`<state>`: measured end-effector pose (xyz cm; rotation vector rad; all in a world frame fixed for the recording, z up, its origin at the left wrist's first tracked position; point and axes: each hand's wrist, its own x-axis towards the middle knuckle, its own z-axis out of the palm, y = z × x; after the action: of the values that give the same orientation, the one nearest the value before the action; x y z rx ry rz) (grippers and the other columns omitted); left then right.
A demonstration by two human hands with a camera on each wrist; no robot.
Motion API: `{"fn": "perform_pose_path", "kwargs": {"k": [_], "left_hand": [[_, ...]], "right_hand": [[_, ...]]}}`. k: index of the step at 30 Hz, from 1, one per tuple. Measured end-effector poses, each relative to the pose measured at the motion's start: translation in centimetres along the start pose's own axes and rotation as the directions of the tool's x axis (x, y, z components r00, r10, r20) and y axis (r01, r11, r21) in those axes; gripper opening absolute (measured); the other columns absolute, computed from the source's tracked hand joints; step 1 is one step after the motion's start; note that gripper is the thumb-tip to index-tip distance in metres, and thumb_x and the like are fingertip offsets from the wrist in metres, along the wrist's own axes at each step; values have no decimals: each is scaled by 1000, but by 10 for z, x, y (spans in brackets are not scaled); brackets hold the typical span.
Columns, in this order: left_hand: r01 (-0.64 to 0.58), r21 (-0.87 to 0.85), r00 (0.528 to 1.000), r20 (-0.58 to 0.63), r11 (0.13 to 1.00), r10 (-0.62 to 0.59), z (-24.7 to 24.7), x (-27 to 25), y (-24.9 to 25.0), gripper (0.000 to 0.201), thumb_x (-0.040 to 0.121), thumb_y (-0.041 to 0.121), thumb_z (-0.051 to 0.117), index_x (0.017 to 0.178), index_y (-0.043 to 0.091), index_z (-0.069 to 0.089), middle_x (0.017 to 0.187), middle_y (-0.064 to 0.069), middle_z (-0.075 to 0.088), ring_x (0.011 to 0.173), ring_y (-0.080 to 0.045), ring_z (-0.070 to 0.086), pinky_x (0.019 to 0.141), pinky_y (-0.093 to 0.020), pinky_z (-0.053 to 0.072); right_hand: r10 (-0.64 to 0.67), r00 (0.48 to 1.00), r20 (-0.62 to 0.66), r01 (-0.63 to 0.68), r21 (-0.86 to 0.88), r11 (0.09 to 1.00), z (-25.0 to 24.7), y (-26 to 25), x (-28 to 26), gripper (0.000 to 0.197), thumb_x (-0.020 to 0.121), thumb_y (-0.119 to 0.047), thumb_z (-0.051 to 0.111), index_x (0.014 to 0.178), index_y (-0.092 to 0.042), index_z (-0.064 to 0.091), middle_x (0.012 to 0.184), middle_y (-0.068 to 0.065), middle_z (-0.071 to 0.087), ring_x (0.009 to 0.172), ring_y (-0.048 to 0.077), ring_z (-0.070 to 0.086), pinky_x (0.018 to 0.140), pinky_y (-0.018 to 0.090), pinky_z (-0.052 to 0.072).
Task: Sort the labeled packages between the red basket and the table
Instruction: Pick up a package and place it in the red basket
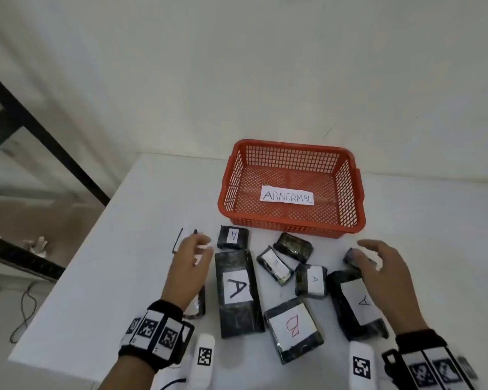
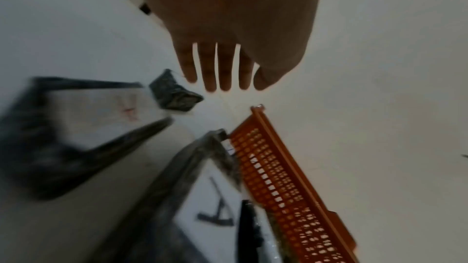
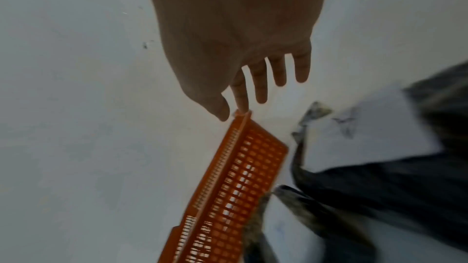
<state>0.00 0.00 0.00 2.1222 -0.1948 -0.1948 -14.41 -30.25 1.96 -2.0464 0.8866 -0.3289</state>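
Observation:
A red basket (image 1: 350, 190) (image 2: 286, 169) (image 3: 228, 183) with an "ABNORMAL" paper slip inside stands at the back of the white table (image 1: 110, 263). In front of it lie several black wrapped packages with white labels: a long one marked A (image 1: 237, 291), one with a red B (image 1: 293, 327), a small B one (image 1: 275, 264), small A ones (image 1: 233, 237) (image 1: 312, 280), and an unlabeled one (image 1: 293, 246). My left hand (image 1: 192, 257) (image 2: 222, 67) hovers open over packages at the left. My right hand (image 1: 378, 266) (image 3: 263, 79) hovers open over a large A package (image 1: 355, 302), holding nothing.
The table's left edge drops off to a floor with a cable (image 1: 26, 305). A black metal frame (image 1: 40, 130) stands at the far left. A white wall rises right behind the basket. Bare table lies left of the packages and right of the basket.

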Motion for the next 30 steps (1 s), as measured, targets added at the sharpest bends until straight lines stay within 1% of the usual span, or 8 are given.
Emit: {"fn": "perform_pose_path", "kwargs": {"k": [3, 7, 10, 12, 16, 25, 28, 30], "left_hand": [[-66, -14, 972, 226, 998, 67, 14, 19, 23, 10, 102, 25, 54, 108, 24, 62, 112, 12, 64, 104, -1, 61, 84, -17, 46], [-128, -77, 951, 274, 989, 144, 38, 37, 34, 21, 103, 37, 47, 105, 22, 62, 103, 10, 70, 95, -8, 67, 84, -29, 54], [-246, -153, 916, 287, 957, 281, 50, 39, 45, 26, 104, 39, 42, 105, 20, 61, 97, 5, 72, 83, -13, 69, 72, -31, 57], [-367, -132, 854, 344, 921, 390, 58, 37, 51, 25, 104, 36, 43, 105, 19, 61, 93, 5, 71, 80, -11, 68, 69, -32, 57], [-499, -95, 785, 370, 861, 496, 71, 40, 60, 24, 104, 32, 47, 104, 16, 64, 90, 5, 72, 79, -11, 69, 69, -27, 56], [-268, -405, 885, 257, 874, 390, 96, 15, 22, 20, 105, 24, 47, 102, 17, 65, 85, 4, 72, 76, -13, 67, 67, -26, 54], [-223, -413, 907, 245, 883, 343, 96, 12, 20, 20, 105, 23, 47, 101, 17, 65, 85, 2, 72, 76, -13, 67, 69, -27, 54], [-199, -416, 921, 231, 887, 315, 96, 14, 20, 20, 105, 22, 46, 101, 17, 65, 86, 2, 72, 74, -12, 67, 65, -23, 53]], "right_hand": [[-171, 982, 81, 168, 50, 985, 8, -27, 13, 9, 100, -27, 63, 108, -26, 67, 110, -13, 67, 103, 6, 62, 87, 36, 53], [-283, 937, 205, 242, 204, 949, 34, -46, 27, 12, 100, -29, 61, 104, -25, 71, 98, -13, 74, 91, -4, 69, 74, 13, 50], [-253, 924, 288, 114, 425, 898, 55, -46, 34, 19, 103, -27, 55, 102, -23, 74, 98, -8, 79, 92, 3, 74, 79, 25, 54], [-253, 920, 300, 85, 476, 875, 68, -37, 36, 20, 103, -28, 55, 103, -21, 74, 99, -5, 80, 94, 9, 75, 83, 32, 55], [-257, 926, 276, 69, 546, 835, 78, -26, 36, 21, 104, -29, 55, 104, -19, 74, 95, -3, 79, 98, 18, 73, 84, 35, 54], [-321, 904, 282, 170, 453, 875, 95, 7, 9, 20, 103, -30, 58, 101, -19, 74, 93, -6, 77, 87, 11, 67, 79, 31, 50], [-471, 841, 267, 417, 236, 878, 90, 14, 6, 12, 99, -34, 63, 98, -26, 72, 95, -8, 76, 89, 6, 68, 84, 28, 51], [-474, 810, 345, 502, 10, 865, 87, 13, 9, 17, 94, -44, 67, 103, -30, 70, 98, -13, 72, 91, 1, 66, 81, 23, 50]]}}
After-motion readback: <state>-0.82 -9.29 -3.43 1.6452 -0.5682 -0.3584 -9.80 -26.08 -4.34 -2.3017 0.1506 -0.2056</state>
